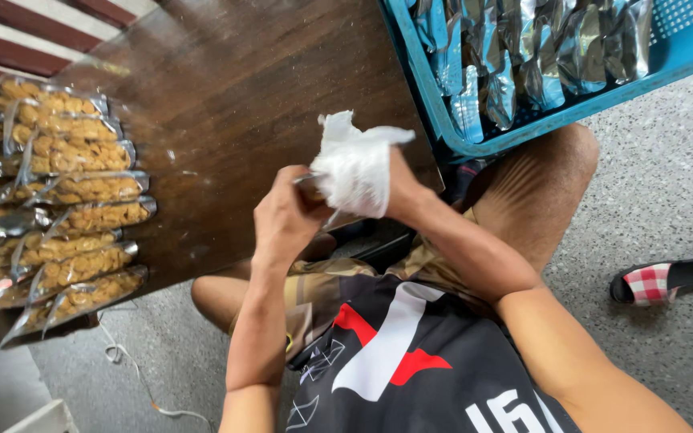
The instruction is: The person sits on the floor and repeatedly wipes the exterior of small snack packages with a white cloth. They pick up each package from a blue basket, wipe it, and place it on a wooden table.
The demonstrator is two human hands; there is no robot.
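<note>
Speckled grey floor (667, 200) surrounds a seated person seen from above, a dark wooden surface (242, 96) stretching away in front of them. Nearest the camera are a dark jersey and bare knees. Both forearms rise from the bottom edge and meet over the near edge of the surface. The left hand (282, 216) is curled shut, knuckles up, gripping the end of a silvery packet (314, 183) that is mostly hidden between the hands. The right hand (399, 188) is closed around a crumpled white cloth (356, 164), which covers its fingers and presses against the packet; what the packet contains cannot be made out. A checked red and white sandal (663, 282) lies on the floor to the right. Farther left, clear bags of golden snacks (74, 208) lie overlapping in a row, cut off by the left edge. At the far right, a blue plastic crate (475, 136) holds upright shiny foil bags (523, 56), its top cropped.
</note>
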